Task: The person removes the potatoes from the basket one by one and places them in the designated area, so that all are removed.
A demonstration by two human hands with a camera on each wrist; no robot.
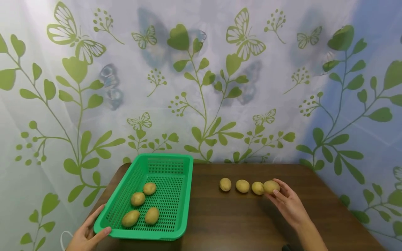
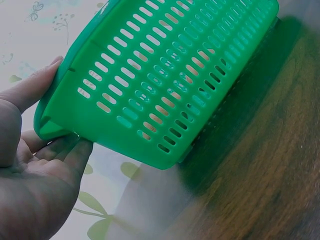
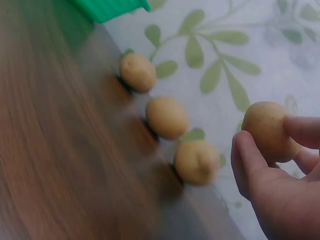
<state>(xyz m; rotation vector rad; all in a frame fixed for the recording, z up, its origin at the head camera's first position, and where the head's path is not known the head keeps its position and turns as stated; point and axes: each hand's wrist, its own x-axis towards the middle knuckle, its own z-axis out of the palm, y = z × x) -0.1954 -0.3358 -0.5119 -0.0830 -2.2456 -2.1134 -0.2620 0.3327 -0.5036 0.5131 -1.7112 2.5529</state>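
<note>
My left hand [image 1: 87,233] grips the near left corner of a green plastic basket [image 1: 187,195], thumb over the rim and fingers along the outer side. In the left wrist view the slotted basket wall [image 2: 115,120] tilts up from the wooden surface. Several potatoes [image 1: 138,199] lie inside on its perforated floor. On the right, my right hand [image 1: 290,205] holds a potato [image 3: 267,131] between thumb and fingers, raised above the table. Left of it, three more potatoes [image 1: 243,186] lie in a row on the table; the held one overlaps the nearest of these in the head view.
The dark brown wooden table [image 1: 220,219] runs back to a curtain [image 1: 207,115] printed with green leaves and butterflies. A small black object [image 1: 287,247] shows at the bottom edge near the right forearm. A white cord [image 1: 64,237] loops beside the left hand.
</note>
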